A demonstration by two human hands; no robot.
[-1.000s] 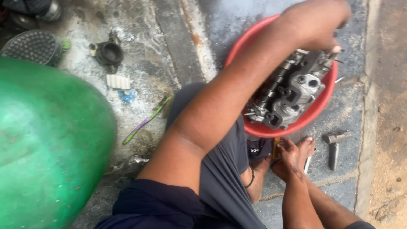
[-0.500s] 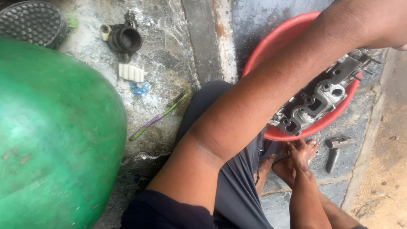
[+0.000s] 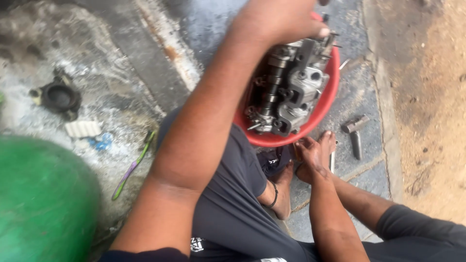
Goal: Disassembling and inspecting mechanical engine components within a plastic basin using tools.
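A grey metal engine cylinder head (image 3: 286,90) with a camshaft lies in a red plastic basin (image 3: 324,104) on the wet concrete. My left hand (image 3: 281,19) reaches across my knee and grips the far top end of the cylinder head; the frame's top edge cuts off part of the hand. My right hand (image 3: 314,154) rests low by my bare foot (image 3: 284,187), just below the basin's near rim, fingers spread and nothing seen in it. A thin metal tool (image 3: 332,161) lies right beside its fingertips.
Metal sockets (image 3: 355,132) lie on the ground right of the basin. On the left are a large green round container (image 3: 41,204), a green and purple toothbrush (image 3: 132,166), a small white ribbed block (image 3: 82,128) and a black rubber intake part (image 3: 59,98). Sandy dirt (image 3: 427,97) borders the right.
The view has swung and drawn closer, so the basin now sits top centre. My left hand stays on the cylinder head; my right hand remains beside my foot.
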